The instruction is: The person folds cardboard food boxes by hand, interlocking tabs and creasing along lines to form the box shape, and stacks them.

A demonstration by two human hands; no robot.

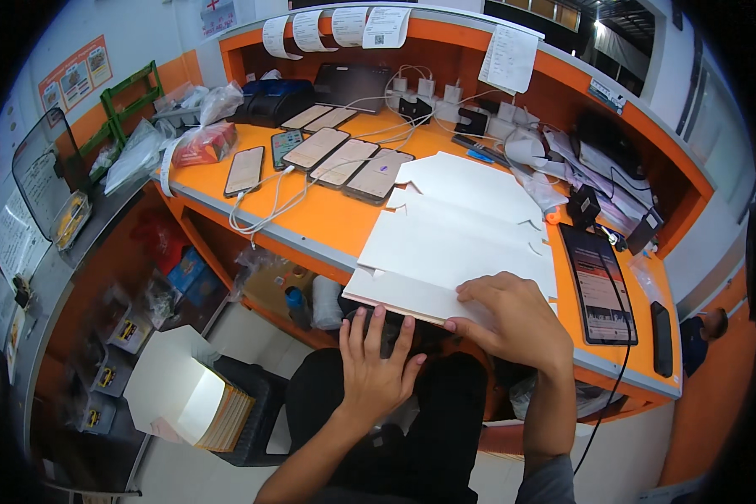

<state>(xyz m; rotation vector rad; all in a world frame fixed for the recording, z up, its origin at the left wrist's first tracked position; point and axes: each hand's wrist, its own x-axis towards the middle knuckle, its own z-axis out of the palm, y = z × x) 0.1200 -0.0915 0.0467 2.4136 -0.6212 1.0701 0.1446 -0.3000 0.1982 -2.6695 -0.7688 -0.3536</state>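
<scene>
A white, unfolded cardboard box blank point(466, 227) lies on the orange desk, with slits along its sides and a narrow flap raised along its near edge. My right hand point(517, 323) grips the right part of this flap, fingers bent over the top and thumb at the front edge. At the flap's left part is my left hand point(378, 361), its fingers stretched out and spread, fingertips touching the front edge. The underside of the blank is hidden.
Several phones point(344, 161) with white charging cables lie left of the blank. On its right are a tablet point(601, 286) with a black cable and a dark phone point(662, 338). Stacked cardboard blanks point(172, 382) stand on a black stool at lower left. Receipts point(386, 28) hang from the shelf.
</scene>
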